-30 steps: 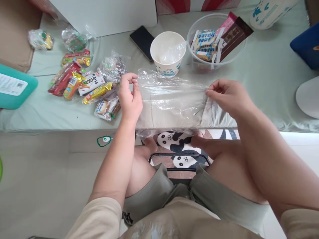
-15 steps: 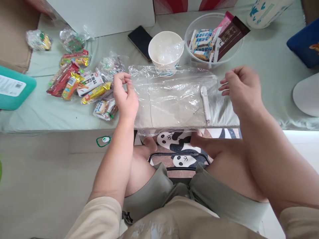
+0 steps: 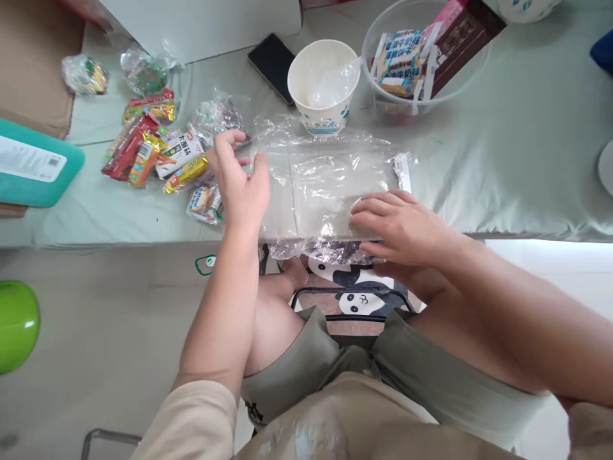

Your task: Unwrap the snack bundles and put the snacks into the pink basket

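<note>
Right hand (image 3: 402, 227) has come down onto the clear plastic film (image 3: 320, 176) at the table's (image 3: 507, 166) front edge — fingers spread, pinching nothing — while left hand's (image 3: 243, 188) parted fingers hover by its left side, suggesting flattening rather than gripping.

"大面筋" on packet (image 3: 178, 157), "牛奶味" on wrapper (image 3: 396, 64)

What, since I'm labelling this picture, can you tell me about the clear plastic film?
The clear plastic film looks thin, glossy and creased. It lies spread on the cloth-covered table, its near edge drooping over the front. The right hand lies flat over its near right part; the left hand is at its left edge, contact unclear.
</note>
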Demonstrator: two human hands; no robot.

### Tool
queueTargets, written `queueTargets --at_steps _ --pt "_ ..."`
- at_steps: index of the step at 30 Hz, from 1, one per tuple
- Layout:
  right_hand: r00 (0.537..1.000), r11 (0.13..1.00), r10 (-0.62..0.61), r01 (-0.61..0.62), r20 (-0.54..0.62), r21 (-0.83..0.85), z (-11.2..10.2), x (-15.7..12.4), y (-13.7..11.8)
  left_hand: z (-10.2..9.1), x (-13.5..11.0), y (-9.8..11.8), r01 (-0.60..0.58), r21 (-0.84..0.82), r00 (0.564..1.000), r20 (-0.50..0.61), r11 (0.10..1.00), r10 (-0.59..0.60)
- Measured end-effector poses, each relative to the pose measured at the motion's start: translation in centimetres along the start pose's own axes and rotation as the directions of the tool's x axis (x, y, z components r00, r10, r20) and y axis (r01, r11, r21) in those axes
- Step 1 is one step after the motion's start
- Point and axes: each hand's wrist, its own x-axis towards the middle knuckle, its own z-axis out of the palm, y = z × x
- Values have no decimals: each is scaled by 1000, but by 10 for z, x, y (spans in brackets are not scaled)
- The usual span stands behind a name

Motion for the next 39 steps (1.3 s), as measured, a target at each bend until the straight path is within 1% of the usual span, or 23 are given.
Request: queueTargets --at_steps 1,2,3,4,5,6,7,8,10,12,14,16,20,22,23,27,29,30,32,34,36,38,39 --pt "1000 1000 6 -6 8 -12 3 -1 4 -7 -4 10 -27 35 998 -62 999 29" --pt "1000 1000 18 -17 10 -14 4 -2 8 -13 -9 20 -93 47 994 -54 995 95" --pt "1000 1000 29 -28 10 -7 3 -3 12 -19 -15 30 -183 26 983 26 983 182" --pt "999 999 37 -37 10 5 3 -5 16 -25 -21 39 -273 -22 949 155 962 273" --pt "999 999 43 -43 9 16 2 -6 19 -30 -28 48 -328 -65 895 299 943 332" --pt "999 999 46 -46 7 26 1 -7 21 -35 -35 55 -352 -69 838 422 933 347" --pt "999 999 46 -46 5 29 1 -7 23 -39 -42 61 -364 -37 793 511 931 330" --pt "999 999 46 -46 4 26 2 -8 23 -43 -49 67 -368 21 767 573 930 290" --pt "999 999 47 -47 3 4 4 -8 23 -51 -62 75 -384 118 727 650 916 221" --pt "999 999 51 -51 -4 -16 7 -8 22 -58 -74 81 -422 157 685 700 893 201" --pt "998 998 55 -55 -9 -23 8 -7 22 -60 -83 84 -480 168 652 725 861 222" --pt "998 998 59 -59 -6 -29 9 -6 22 -55 -90 85 -525 187 638 733 830 239" --pt "998 998 57 -57 17 -34 7 -6 22 -37 -89 80 -538 219 654 717 814 240" --pt "998 998 54 -53 30 -36 7 -9 21 -34 -80 72 -512 194 674 695 837 251" --pt "998 998 54 -52 36 -41 7 -11 20 -35 -74 66 -483 177 691 678 857 250" --pt "995 996 28 -20 91 -88 13 -24 12 -51 -54 35 -255 70 814 554 965 175" --pt "994 993 11 2 107 -120 17 -28 9 -58 -50 19 -139 7 844 523 990 115" --pt "995 991 3 10 99 -132 19 -29 8 -60 -49 13 -100 -17 851 517 995 94" --pt "998 992 -31 36 47 -119 21 -28 10 -64 -48 5 -61 -43 858 509 997 74" --pt "995 996 -89 88 -39 -27 18 -26 13 -66 -47 4 -71 -61 857 507 996 92" --pt "983 981 -117 136 -139 137 10 -24 15 -68 -45 7 -94 -107 846 516 990 136" --pt "972 941 -54 126 -227 316 -3 -22 14 -67 -42 9 -64 -235 845 504 970 178" --pt "966 915 16 90 -260 393 -9 -21 12 -65 -41 9 -20 -317 860 478 948 178"
